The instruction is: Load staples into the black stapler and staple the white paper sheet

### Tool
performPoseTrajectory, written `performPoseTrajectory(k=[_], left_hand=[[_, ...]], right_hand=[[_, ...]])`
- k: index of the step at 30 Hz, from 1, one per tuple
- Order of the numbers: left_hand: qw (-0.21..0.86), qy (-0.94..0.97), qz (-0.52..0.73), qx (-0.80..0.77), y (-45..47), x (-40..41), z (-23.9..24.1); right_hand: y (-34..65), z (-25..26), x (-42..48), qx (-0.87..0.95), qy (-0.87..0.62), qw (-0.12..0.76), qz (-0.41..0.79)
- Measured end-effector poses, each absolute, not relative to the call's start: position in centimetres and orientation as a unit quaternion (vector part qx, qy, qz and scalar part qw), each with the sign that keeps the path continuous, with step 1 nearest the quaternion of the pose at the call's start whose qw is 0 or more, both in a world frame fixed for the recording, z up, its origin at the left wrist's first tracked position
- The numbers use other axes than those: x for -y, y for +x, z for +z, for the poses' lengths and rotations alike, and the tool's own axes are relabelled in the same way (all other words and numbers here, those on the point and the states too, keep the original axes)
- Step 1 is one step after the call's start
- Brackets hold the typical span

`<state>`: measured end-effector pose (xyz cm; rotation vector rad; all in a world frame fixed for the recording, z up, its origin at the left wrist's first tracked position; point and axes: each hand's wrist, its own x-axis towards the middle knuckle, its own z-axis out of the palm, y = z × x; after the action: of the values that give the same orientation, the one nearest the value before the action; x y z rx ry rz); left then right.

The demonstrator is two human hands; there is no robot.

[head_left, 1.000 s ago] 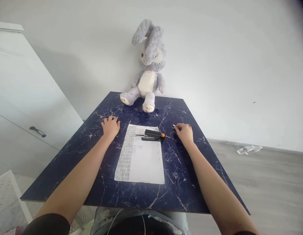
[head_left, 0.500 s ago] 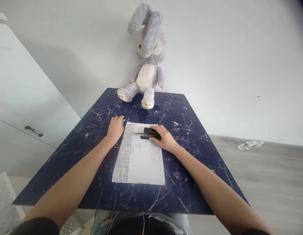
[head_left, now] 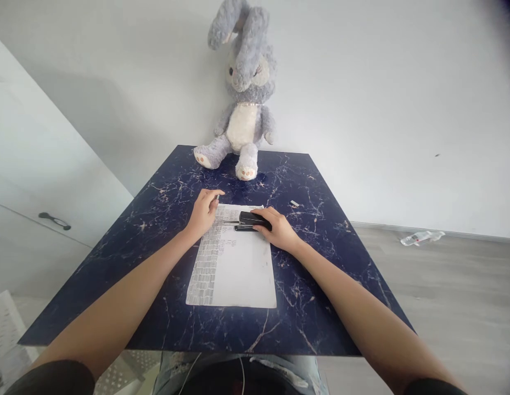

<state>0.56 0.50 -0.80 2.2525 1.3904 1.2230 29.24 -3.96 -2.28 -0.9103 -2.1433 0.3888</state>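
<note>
My right hand (head_left: 278, 227) is wrapped round the rear of a black stapler (head_left: 250, 218) lying across the upper part of a printed sheet of paper (head_left: 244, 274). A thin metal part juts out of the stapler's left end. My left hand (head_left: 204, 211) is raised over the sheet's upper left corner, fingers bent toward the stapler. Between its thumb and fingertips is a small grey piece (head_left: 217, 196), which looks like a strip of staples. The hand partly hides it.
A grey plush rabbit (head_left: 244, 123) sits at the far end of the dark blue marbled table (head_left: 316, 323), against the wall. A small whitish piece (head_left: 295, 203) lies right of the sheet. On the floor at right is a clear plastic wrapper (head_left: 421, 237); a white cabinet (head_left: 44, 175) stands left.
My left hand has moved right from beside the sheet to over its corner, carrying the small grey piece closer to the stapler. My right hand stays on the stapler. The view has tilted slightly.
</note>
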Motion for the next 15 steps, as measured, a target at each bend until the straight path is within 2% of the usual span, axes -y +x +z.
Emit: performPoseTrajectory(k=[5, 9, 15], left_hand=[[0.169, 0.736, 0.457, -0.469, 0.7, -0.4, -0.7], [0.283, 0.713, 0.483, -0.422, 0.8, 0.0, -0.3], [0.36, 0.755, 0.42, -0.351, 0.8, 0.7, -0.4]], right_hand=[[29.3, -2.1, 4.0, 0.839, -0.357, 0.38, 0.152], [29.3, -2.0, 4.0, 0.838, -0.361, 0.379, 0.155], [29.4, -2.1, 3.9, 0.837, -0.359, 0.382, 0.153]])
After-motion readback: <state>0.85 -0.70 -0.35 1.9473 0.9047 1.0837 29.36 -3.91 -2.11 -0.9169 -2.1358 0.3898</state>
